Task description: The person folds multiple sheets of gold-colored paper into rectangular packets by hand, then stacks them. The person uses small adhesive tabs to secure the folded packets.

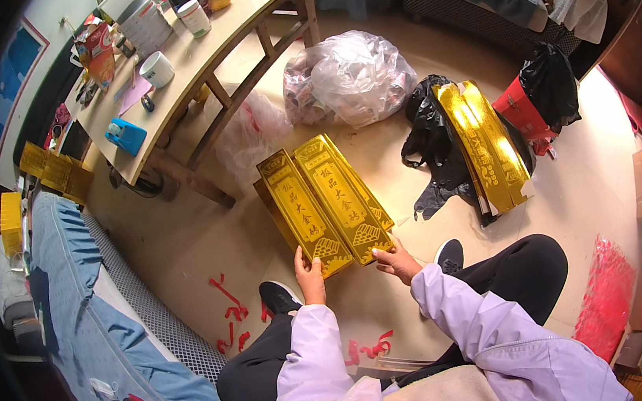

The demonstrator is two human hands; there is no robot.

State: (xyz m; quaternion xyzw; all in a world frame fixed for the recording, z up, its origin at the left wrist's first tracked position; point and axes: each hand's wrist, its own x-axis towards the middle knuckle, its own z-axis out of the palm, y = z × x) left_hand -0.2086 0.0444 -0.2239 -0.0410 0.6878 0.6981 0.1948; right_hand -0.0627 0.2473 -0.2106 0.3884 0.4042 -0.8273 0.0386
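Two long gold foil-printed cardboard boxes, a left one [300,209] and a right one [342,201], lie side by side in front of me, bearing printed writing. More gold edges show beneath them and along the right side; how many pieces there are is hidden. My left hand [310,279] grips the near end of the left box, thumb on top. At the near right corner of the right box, my right hand [400,261] has its thumb on the printed face and its fingers at the side. Both boxes slant away toward the upper left.
Further right, flattened gold cartons [484,146] rest on a black plastic bag [430,146]. Beyond my boxes sits a stuffed clear plastic bag [358,80]. A wooden table [169,120] holds a blue tape dispenser [126,135]. Red ribbon scraps [235,311] litter the floor beside my shoe.
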